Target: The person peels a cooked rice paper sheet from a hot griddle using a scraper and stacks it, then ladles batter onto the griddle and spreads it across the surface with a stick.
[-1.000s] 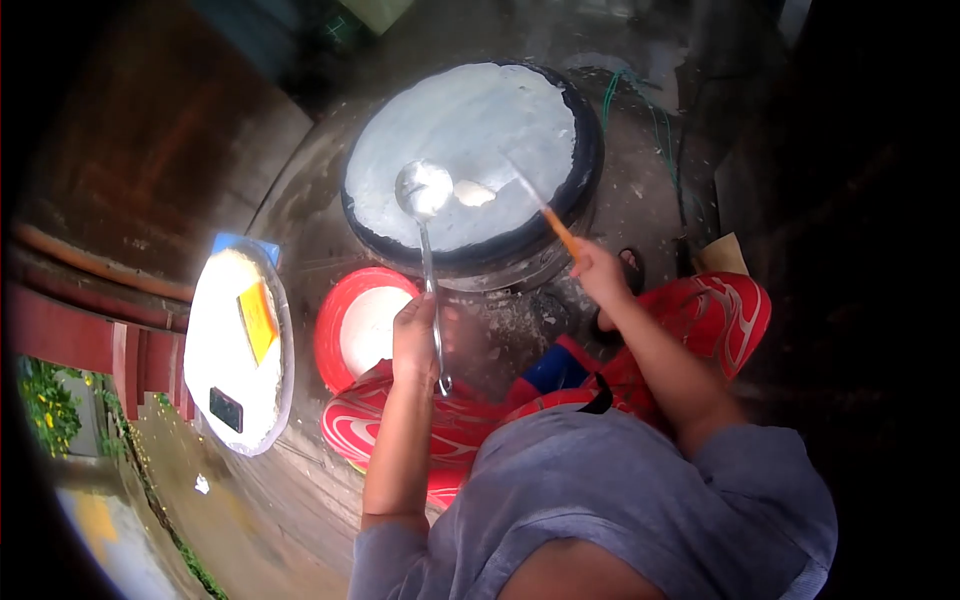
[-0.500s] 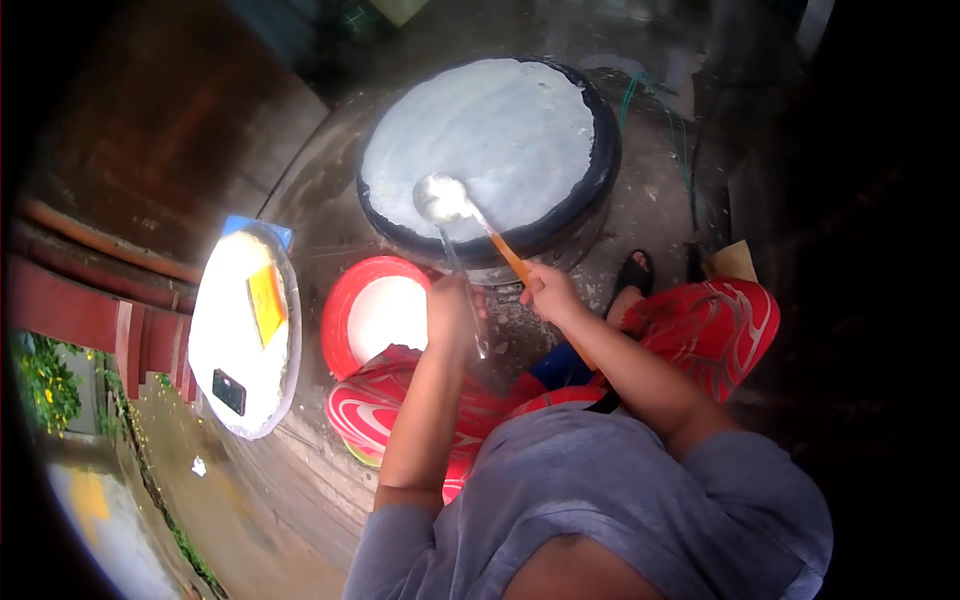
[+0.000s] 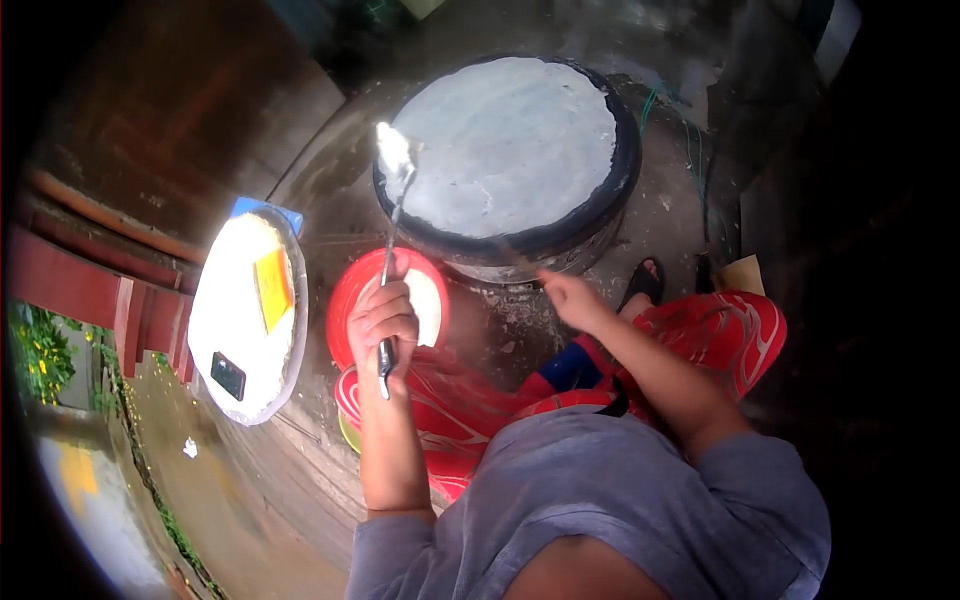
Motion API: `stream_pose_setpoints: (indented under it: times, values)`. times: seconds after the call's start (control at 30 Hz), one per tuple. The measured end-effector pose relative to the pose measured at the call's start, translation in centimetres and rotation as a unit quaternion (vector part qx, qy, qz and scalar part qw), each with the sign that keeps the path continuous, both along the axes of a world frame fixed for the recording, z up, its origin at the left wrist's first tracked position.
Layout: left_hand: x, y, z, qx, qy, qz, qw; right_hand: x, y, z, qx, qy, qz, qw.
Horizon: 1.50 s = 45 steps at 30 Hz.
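Observation:
A metal ladle [image 3: 398, 200] is held upright in my left hand [image 3: 384, 322], its bowl at the left edge of the round griddle [image 3: 625, 185], with white stuff in it. A thin pale layer [image 3: 500, 140] covers most of the griddle's top. My right hand [image 3: 575, 298] grips the handle of a stick-like tool [image 3: 520, 262], blurred by motion, near the griddle's front edge. Below the ladle, partly behind my left hand, is a red basin [image 3: 350, 290] with white contents [image 3: 428, 305].
At the left stands a bright round surface [image 3: 225, 300] bearing a yellow object [image 3: 272, 288] and a dark phone [image 3: 228, 375]. Green cord [image 3: 650, 103] lies on the floor beyond the griddle. A sandalled foot [image 3: 645, 283] is beside its base.
The ladle has left the other tool and swung up and left. The right-hand tool has drawn back toward the griddle's front edge. The small pale lump on the layer is gone.

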<state>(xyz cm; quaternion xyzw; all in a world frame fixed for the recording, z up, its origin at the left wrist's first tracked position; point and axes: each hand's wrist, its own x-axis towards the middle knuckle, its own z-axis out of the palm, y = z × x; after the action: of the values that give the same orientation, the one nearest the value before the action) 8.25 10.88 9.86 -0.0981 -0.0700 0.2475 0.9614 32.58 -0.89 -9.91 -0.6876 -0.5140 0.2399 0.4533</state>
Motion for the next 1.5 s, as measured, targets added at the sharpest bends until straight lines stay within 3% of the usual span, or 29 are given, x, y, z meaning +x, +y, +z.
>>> stream_pose_setpoints:
  times: [0.07,0.1,0.17,0.2,0.27,0.33,0.37,0.4,0.47,0.5,0.57,0.67,0.73,0.8,0.83,0.97,1.03,1.13,1.27,1.4,1.5]
  values:
    - [-3.2,0.9,0.7,0.022,0.066,0.025,0.997,-2.6,-1.3,8.0,-0.215,-0.021,0.200,0.956]
    - [-4.9,1.2,0.8,0.041,0.130,0.044,0.990,-2.5,-1.3,7.5,-0.215,-0.020,0.200,0.956]
    - [-9.0,2.1,0.4,0.052,0.267,0.074,0.960,-1.7,-1.1,6.0,-0.102,0.102,0.144,0.979]
    - [-10.8,2.3,-0.1,0.058,0.326,0.088,0.939,-0.6,-0.7,5.8,-0.102,0.131,0.119,0.979]
    - [-14.2,2.7,-2.2,0.027,0.422,0.092,0.901,1.3,-0.5,7.4,-0.012,0.113,0.091,0.989]
    - [-17.7,3.5,-6.2,-0.004,0.451,0.077,0.889,2.0,-1.1,12.4,-0.072,0.380,0.055,0.921]
    - [-19.1,3.9,-8.6,-0.035,0.482,0.063,0.873,1.6,-1.5,13.9,-0.011,0.453,0.056,0.890]
    - [-20.2,4.4,-10.9,-0.075,0.483,0.044,0.871,1.9,-1.5,13.3,-0.011,0.450,0.057,0.891]
    - [-23.2,5.6,-18.3,-0.024,0.415,0.009,0.909,3.1,-1.3,10.8,-0.050,0.464,0.004,0.884]
    - [-21.8,4.9,-18.7,-0.026,0.413,0.011,0.910,3.3,-0.9,10.3,-0.088,0.341,-0.020,0.936]
    - [-17.4,2.9,-19.1,0.003,0.641,0.120,0.758,4.3,-0.8,9.5,-0.087,0.385,-0.016,0.919]
    - [-17.7,2.8,-21.7,0.126,0.827,0.045,0.546,3.7,-1.7,12.2,-0.080,0.431,-0.017,0.898]
    - [-19.6,3.6,-23.3,0.189,0.869,-0.011,0.456,4.0,-2.2,13.1,-0.072,0.430,-0.020,0.900]
    - [-21.1,4.9,-23.5,0.215,0.886,-0.024,0.409,5.5,-2.2,11.6,-0.133,0.375,-0.055,0.916]
    - [-21.3,5.9,-22.7,0.203,0.883,0.006,0.423,6.1,-1.9,11.0,-0.117,0.362,-0.071,0.922]
    - [-17.4,9.2,-14.1,0.114,0.749,0.273,0.593,7.2,0.1,10.5,-0.051,0.319,-0.048,0.945]
    - [-12.0,9.5,-7.7,0.100,0.665,0.341,0.657,6.0,1.4,12.1,-0.066,0.351,-0.030,0.934]
    - [-5.8,9.6,-2.3,0.125,0.549,0.338,0.754,5.6,4.0,11.5,-0.099,0.363,0.017,0.926]
    - [0.2,10.1,-2.3,0.105,0.544,0.309,0.773,4.9,8.5,10.6,-0.127,0.321,0.031,0.938]
    - [1.5,10.5,-6.3,0.072,0.604,0.251,0.753,5.8,13.8,9.9,-0.151,0.308,0.031,0.939]
    - [1.8,10.3,-6.6,0.090,0.585,0.224,0.774,6.4,17.8,9.6,-0.157,0.333,0.035,0.929]
